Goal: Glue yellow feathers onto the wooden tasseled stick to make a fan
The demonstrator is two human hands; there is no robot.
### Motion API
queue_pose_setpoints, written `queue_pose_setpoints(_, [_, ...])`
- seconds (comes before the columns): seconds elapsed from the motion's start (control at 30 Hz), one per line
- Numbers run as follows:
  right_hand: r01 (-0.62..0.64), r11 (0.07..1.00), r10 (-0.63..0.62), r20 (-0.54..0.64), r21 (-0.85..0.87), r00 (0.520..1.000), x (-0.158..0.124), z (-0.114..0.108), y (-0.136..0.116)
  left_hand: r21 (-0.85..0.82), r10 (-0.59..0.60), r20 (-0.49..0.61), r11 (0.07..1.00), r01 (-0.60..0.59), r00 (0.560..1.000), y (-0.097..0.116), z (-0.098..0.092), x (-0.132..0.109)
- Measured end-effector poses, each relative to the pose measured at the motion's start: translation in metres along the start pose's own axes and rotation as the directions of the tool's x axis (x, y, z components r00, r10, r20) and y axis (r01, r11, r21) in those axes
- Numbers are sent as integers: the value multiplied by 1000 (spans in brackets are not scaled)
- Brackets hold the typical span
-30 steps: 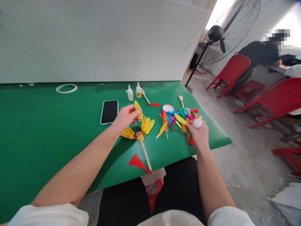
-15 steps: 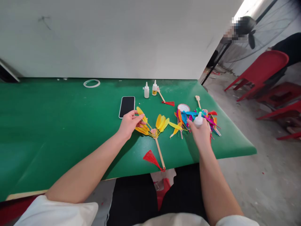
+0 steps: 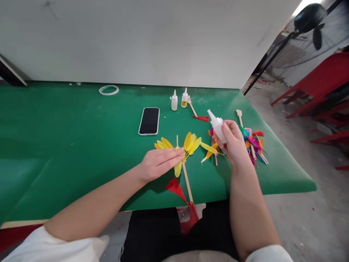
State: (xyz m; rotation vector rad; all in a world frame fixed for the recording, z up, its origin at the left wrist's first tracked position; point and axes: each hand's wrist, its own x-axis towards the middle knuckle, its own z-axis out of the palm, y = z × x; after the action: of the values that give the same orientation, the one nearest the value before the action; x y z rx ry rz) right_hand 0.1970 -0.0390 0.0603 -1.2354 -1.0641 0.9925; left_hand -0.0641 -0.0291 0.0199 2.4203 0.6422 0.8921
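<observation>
My left hand (image 3: 160,163) is closed in a pinch around a yellow feather (image 3: 177,170), whose broad end hangs below the fingers. The hand is over a fan of yellow feathers (image 3: 192,142) on a wooden stick (image 3: 187,182), which has a red tassel (image 3: 175,187) at its lower end. Part of the fan's middle is hidden by my fingers. My right hand (image 3: 233,140) grips a white squeeze bottle (image 3: 218,129), lifted off the table and tilted with its nozzle up to the left. Loose yellow feathers (image 3: 209,148) lie below it.
A phone (image 3: 149,121), two small bottles (image 3: 174,102) and a tape ring (image 3: 108,90) lie toward the white wall. A small tasselled stick (image 3: 193,109) is beside the bottles. Mixed coloured feathers (image 3: 255,142) are piled at right. Beyond the table stands a black fan (image 3: 309,18).
My right hand has raised the squeeze bottle from the feather pile and tilted it. My left hand has moved right with the yellow feather, which now points down. The view has shifted slightly.
</observation>
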Motion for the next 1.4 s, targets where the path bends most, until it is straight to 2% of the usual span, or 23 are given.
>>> queue_pose_setpoints(0.07, [-13, 999, 14, -13, 47, 1000, -2, -5, 2, -4, -6, 100, 1000, 7, 995, 5, -2, 3])
queue_pose_setpoints(0.13, [-25, 995, 25, 1, 97, 1000, -4, -9, -1, -20, 16, 138, 1000, -13, 990, 8, -2, 6])
queue_pose_setpoints(0.23, [-38, 984, 30, 45, 174, 999, -7, -14, -6, -66, 96, 106, 994, -89, 990, 8, 4, 4])
queue_pose_setpoints(0.3, [-38, 981, 29, 51, 188, 998, -8, -17, -7, -91, 105, 77, 991, -98, 991, 6, 9, 0])
queue_pose_setpoints(0.37, [-23, 988, 21, 12, 153, 1000, -7, -21, -5, -87, 40, 40, 996, -36, 998, 5, 13, -3])
queue_pose_setpoints(0.43, [-8, 998, 10, -42, 54, 999, -5, -26, 0, -42, -78, -18, 996, 77, 997, 4, 13, 3])
queue_pose_setpoints(0.5, [-8, 994, 1, -66, -108, 998, -2, -32, 7, 32, -219, -103, 974, 224, 970, 4, 7, 19])
queue_pose_setpoints(0.53, [-14, 978, -1, -73, -207, 997, 0, -34, 11, 65, -304, -179, 945, 319, 936, 3, 3, 31])
queue_pose_setpoints(0.6, [-34, 908, 4, -73, -418, 997, 2, -37, 20, 48, -430, -262, 889, 456, 864, -3, -4, 58])
queue_pose_setpoints(0.7, [-61, 720, 69, -17, -692, 997, 3, -32, 31, -50, -530, -223, 845, 533, 818, -25, -8, 93])
queue_pose_setpoints(0.8, [5, 512, 131, 84, -859, 988, 1, -21, 35, -31, -586, -118, 809, 586, 802, -55, -6, 105])
queue_pose_setpoints(0.87, [63, 421, 136, 131, -905, 982, 0, -16, 36, 39, -597, -154, 793, 608, 787, -70, -6, 101])
queue_pose_setpoints(0.9, [83, 405, 133, 148, -911, 980, -1, -16, 36, 72, -589, -187, 790, 609, 786, -74, -6, 97])
queue_pose_setpoints(0.97, [87, 432, 135, 159, -898, 978, -2, -17, 34, 119, -549, -262, 798, 591, 794, -77, -9, 89])
queue_pose_setpoints(1.07, [34, 562, 145, 139, -826, 980, -2, -22, 29, 150, -453, -332, 841, 521, 827, -69, -13, 79])
queue_pose_setpoints(1.17, [19, 660, 102, 115, -751, 988, -2, -26, 23, 165, -389, -306, 877, 451, 869, -54, -12, 75])
queue_pose_setpoints(1.23, [33, 644, 93, 120, -764, 988, -3, -24, 21, 180, -372, -254, 889, 422, 893, -44, -10, 75])
queue_pose_setpoints(1.3, [53, 564, 121, 146, -824, 982, -4, -20, 23, 188, -365, -210, 895, 404, 907, -36, -7, 76])
queue_pose_setpoints(1.4, [110, 440, 154, 195, -891, 969, -5, -14, 30, 162, -379, -201, 897, 412, 903, -29, -7, 78])
